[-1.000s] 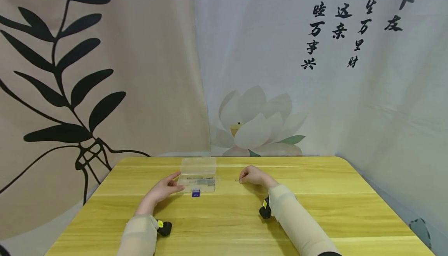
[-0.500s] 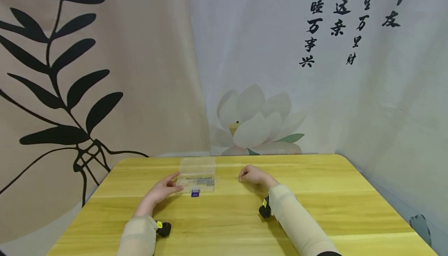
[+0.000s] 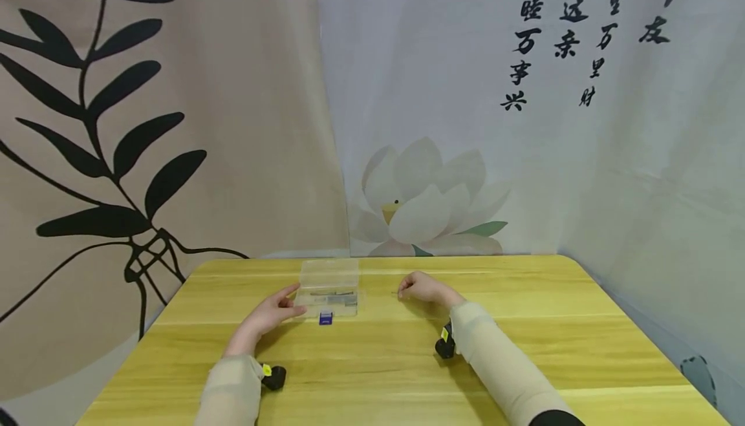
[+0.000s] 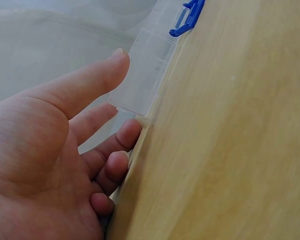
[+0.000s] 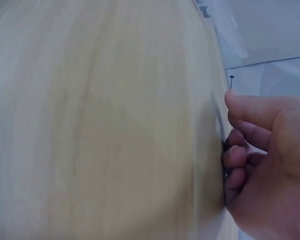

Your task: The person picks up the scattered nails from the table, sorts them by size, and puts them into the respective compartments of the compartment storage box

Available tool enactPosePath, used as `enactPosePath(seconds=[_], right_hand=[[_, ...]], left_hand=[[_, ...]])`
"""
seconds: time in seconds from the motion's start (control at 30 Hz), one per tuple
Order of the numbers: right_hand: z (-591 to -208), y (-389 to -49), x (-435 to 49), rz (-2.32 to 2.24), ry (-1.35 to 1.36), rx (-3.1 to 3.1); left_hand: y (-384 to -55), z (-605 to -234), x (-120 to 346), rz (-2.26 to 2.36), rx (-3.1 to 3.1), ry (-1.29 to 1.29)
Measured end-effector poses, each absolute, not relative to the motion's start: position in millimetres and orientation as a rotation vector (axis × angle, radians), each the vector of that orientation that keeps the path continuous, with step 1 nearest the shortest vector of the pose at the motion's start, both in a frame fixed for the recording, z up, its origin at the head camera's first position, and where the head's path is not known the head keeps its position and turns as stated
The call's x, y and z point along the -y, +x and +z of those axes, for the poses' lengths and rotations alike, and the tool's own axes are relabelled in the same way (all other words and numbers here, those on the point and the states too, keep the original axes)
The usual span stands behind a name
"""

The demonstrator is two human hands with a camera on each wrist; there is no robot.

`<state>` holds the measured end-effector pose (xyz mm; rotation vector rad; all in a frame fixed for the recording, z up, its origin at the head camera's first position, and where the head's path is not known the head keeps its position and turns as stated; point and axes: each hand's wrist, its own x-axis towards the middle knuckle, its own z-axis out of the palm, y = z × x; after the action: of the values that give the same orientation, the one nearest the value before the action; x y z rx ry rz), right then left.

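A clear plastic box [image 3: 311, 310] lies on the table with its lid [image 3: 330, 273] tipped back and a blue latch [image 3: 326, 318] at its front. Several thin dark pieces of hardware [image 3: 334, 298] lie inside. My left hand [image 3: 269, 316] is at the box's left end, thumb near the front corner and index finger near the hinge side. The thumb and index finger are fairly straight; the other fingers bend loosely. To the right of the box, my right hand [image 3: 423, 288] pinches a small nail [image 5: 232, 81] between thumb and fingertips, its flat head pointing away from the hand.
The wood-patterned table [image 3: 372, 374] reaches back to a printed curtain [image 3: 268, 122]. A small black camera sits on the left wrist [image 3: 273, 379] and another on the right wrist [image 3: 445, 342].
Both hands keep nearly the same places. The right wrist and sleeve have shifted slightly to the right, with the nail still pinched, and the head view has moved a little.
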<state>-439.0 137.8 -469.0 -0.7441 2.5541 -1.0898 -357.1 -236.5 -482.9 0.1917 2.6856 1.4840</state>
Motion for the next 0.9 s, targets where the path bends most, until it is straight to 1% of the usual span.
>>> enactPosePath(seconds=[0.33,0.9], right_hand=[[-461,-441,-139,-1.083,-0.801,-2.537],[-423,-452,-121,-1.012,-0.96,-2.541]], left_hand=[[-356,-481,234,1.494,-2.688,0.22],[-359,-482,235,1.489,-2.683,0.192]])
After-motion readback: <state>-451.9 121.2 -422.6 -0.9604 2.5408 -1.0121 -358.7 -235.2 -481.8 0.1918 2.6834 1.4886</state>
